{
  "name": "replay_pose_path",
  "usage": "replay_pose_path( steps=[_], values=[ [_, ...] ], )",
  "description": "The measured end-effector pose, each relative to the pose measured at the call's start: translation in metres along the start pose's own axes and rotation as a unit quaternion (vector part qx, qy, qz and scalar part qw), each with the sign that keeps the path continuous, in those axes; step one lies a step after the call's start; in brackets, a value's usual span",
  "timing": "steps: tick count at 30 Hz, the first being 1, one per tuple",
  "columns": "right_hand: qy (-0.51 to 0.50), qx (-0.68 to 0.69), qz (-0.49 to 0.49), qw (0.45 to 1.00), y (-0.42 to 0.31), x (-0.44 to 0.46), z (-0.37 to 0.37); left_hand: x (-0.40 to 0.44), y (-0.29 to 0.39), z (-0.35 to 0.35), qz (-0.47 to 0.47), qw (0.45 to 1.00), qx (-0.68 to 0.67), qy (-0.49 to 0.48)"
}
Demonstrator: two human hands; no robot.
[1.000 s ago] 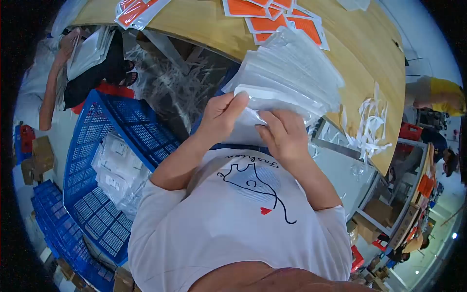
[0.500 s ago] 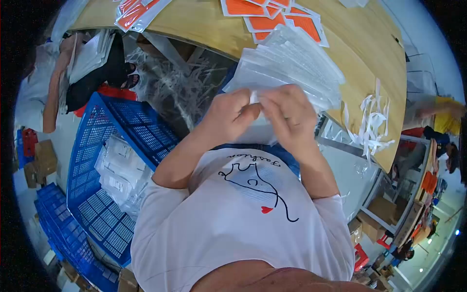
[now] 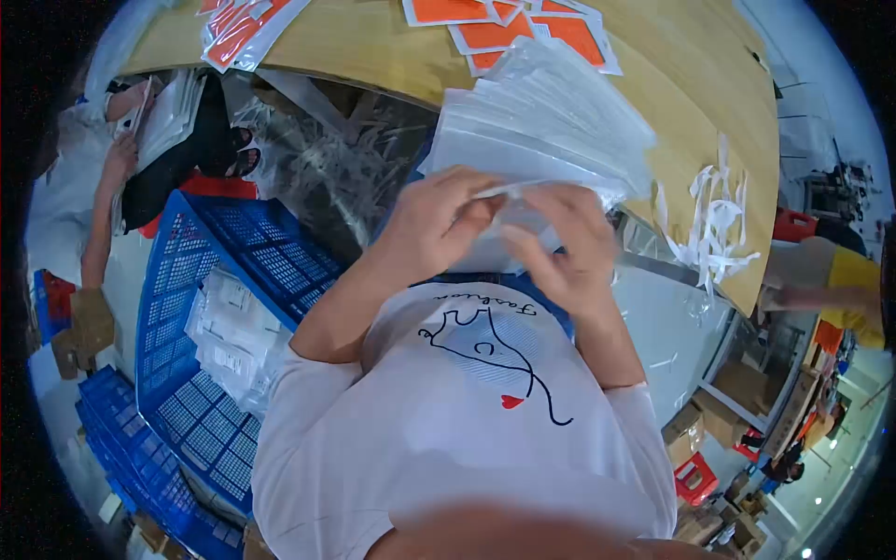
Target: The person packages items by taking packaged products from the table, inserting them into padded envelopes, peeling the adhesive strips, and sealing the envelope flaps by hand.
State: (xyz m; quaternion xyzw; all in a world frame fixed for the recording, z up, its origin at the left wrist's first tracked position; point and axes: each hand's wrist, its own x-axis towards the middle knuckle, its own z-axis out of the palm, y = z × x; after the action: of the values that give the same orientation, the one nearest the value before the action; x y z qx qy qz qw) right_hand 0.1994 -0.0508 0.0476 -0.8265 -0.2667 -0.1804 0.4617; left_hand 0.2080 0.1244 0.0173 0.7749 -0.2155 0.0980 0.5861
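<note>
A pile of clear plastic bags (image 3: 551,112) lies fanned at the table edge, in front of my body. My left hand (image 3: 443,222) pinches the edge of a clear plastic bag (image 3: 511,189) between thumb and fingers, just before the pile. Close beside it, my right hand (image 3: 574,247) has its thumb spread away from its curved fingers. Those fingertips are near the bag's edge; whether they touch it I cannot tell. Much of the bag hangs behind both hands.
Orange packages (image 3: 579,42) lie on the wooden table (image 3: 672,75), and white strips (image 3: 714,224) hang over its right edge. At my left stands a blue basket (image 3: 201,411) with packed bags (image 3: 233,336). A person (image 3: 107,177) sits beyond it.
My hands, close together before, have moved slightly apart. The right thumb has separated from its fingers, and the bag's edge now shows between the hands.
</note>
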Motion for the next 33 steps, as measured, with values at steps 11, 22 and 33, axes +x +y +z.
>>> replay_pose_path(
  steps=[11,22,33],
  values=[
    [0.379,0.351,0.228,0.825,0.098,-0.028,-0.127,-0.007,-0.003,-0.017,-0.089,0.996,-0.006,-0.006],
    [0.176,0.216,0.283,0.918,0.055,-0.050,-0.036,-0.008,0.004,-0.017,-0.084,0.995,-0.026,-0.039],
    [0.101,-0.104,0.301,0.943,0.061,-0.051,-0.069,-0.013,0.000,-0.024,-0.085,0.995,-0.045,-0.029]
  ],
)
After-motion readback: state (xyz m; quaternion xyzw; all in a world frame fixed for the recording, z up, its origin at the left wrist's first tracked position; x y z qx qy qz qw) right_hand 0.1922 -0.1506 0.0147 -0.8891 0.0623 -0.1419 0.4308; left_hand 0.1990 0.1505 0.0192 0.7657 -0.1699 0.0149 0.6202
